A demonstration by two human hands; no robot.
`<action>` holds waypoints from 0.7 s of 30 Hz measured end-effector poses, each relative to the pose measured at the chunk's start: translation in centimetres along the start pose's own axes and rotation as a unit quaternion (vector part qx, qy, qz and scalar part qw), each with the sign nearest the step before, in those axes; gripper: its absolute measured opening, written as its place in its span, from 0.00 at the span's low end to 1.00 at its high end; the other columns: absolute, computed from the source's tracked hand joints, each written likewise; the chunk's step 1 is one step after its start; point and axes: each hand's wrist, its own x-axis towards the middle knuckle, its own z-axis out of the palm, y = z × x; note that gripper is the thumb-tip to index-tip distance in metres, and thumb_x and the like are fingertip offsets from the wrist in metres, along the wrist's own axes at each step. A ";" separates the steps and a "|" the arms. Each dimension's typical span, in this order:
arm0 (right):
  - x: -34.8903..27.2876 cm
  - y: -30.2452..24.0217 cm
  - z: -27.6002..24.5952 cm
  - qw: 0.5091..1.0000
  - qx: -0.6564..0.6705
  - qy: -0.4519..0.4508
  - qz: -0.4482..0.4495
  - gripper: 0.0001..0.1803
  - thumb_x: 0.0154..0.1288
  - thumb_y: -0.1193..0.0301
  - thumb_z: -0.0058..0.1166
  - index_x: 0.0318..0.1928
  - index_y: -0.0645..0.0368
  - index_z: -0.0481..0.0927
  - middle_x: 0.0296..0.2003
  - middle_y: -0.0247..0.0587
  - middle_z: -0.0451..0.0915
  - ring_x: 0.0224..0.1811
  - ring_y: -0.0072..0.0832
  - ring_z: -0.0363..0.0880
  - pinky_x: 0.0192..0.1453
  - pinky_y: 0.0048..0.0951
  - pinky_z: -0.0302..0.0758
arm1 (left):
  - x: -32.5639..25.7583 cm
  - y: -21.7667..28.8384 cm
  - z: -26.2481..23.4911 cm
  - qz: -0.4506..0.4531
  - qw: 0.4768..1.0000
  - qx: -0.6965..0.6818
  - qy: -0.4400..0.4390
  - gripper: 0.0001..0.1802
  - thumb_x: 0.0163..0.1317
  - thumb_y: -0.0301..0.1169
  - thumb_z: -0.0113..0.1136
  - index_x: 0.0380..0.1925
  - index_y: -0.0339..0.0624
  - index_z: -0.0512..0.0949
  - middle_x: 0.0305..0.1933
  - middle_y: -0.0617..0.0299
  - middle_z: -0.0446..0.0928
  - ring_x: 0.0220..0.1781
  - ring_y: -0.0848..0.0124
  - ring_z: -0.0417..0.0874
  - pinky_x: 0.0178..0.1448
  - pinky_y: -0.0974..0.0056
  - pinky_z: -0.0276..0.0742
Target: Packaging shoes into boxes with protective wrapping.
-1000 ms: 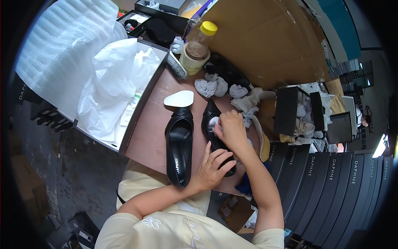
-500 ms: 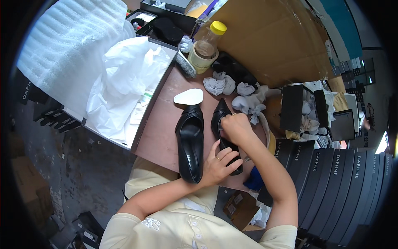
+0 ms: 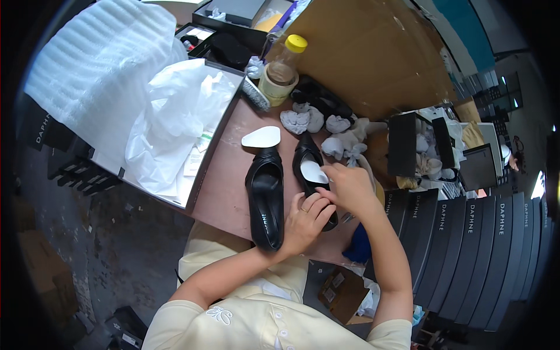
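Observation:
Two black pointed pumps lie side by side on the pinkish table (image 3: 224,186). My left hand (image 3: 306,220) is curled over the rear part of the right pump (image 3: 304,146), holding it. A white insole pad (image 3: 313,171) shows in that pump's opening. My right hand (image 3: 349,185) is at the pad's right edge, fingers bent and closed on it; the fingertips are partly hidden. The left pump (image 3: 267,201) lies beside my left wrist, toe pointing away. A second white pad (image 3: 261,137) of similar look rests at its toe.
An open shoebox with white tissue paper (image 3: 166,125) stands at left. Behind the pumps are a brush (image 3: 255,96), a yellow-capped bottle (image 3: 286,61), a tape roll (image 3: 277,87) and crumpled paper wads (image 3: 300,119). Dark shoeboxes (image 3: 466,251) are stacked at right; a cardboard sheet (image 3: 373,52) rises behind.
My right hand has drawn back from inside the right pump's toe toward its right side. The white pad inside is now visible. My left hand still holds the pump's rear.

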 end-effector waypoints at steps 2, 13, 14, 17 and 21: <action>1.7 0.7 0.5 0.997 -0.049 -0.029 -0.044 0.13 0.47 0.63 0.63 0.31 0.58 0.80 0.29 0.42 0.77 0.29 0.39 0.79 0.34 0.36 0.75 | 0.0 0.5 0.3 -0.014 1.000 0.015 0.002 0.34 0.37 0.25 0.65 0.50 0.41 0.68 0.51 0.57 0.68 0.59 0.58 0.67 0.60 0.47 0.60; -1.9 -2.4 -4.8 0.971 -0.106 0.090 0.193 0.29 0.55 0.65 0.61 0.54 0.66 0.68 0.34 0.50 0.73 0.39 0.45 0.76 0.39 0.37 0.73 | -0.1 2.1 -0.9 -0.039 0.999 -0.014 -0.013 0.31 0.39 0.24 0.61 0.50 0.41 0.70 0.49 0.55 0.68 0.58 0.58 0.67 0.64 0.44 0.58; -2.0 -2.7 -3.8 0.990 -0.005 0.050 0.130 0.29 0.57 0.63 0.59 0.54 0.67 0.68 0.38 0.51 0.73 0.41 0.45 0.75 0.43 0.39 0.74 | -0.3 2.4 -0.8 -0.029 0.999 -0.011 -0.009 0.27 0.44 0.24 0.58 0.50 0.41 0.71 0.49 0.55 0.69 0.58 0.58 0.67 0.64 0.44 0.58; -2.1 -1.5 2.2 0.970 0.241 -0.040 -0.013 0.27 0.64 0.58 0.50 0.51 0.73 0.70 0.45 0.61 0.73 0.47 0.52 0.72 0.52 0.43 0.71 | -2.0 2.3 0.9 -0.003 0.997 -0.069 0.042 0.26 0.44 0.25 0.59 0.49 0.41 0.72 0.50 0.54 0.68 0.58 0.56 0.66 0.66 0.45 0.57; 1.0 -1.9 6.8 0.983 0.169 -0.074 0.007 0.38 0.65 0.47 0.44 0.45 0.82 0.71 0.43 0.70 0.72 0.49 0.58 0.70 0.56 0.43 0.68 | -3.2 0.7 3.5 0.054 0.990 -0.085 0.100 0.25 0.41 0.28 0.61 0.45 0.47 0.75 0.50 0.61 0.71 0.57 0.62 0.67 0.62 0.48 0.60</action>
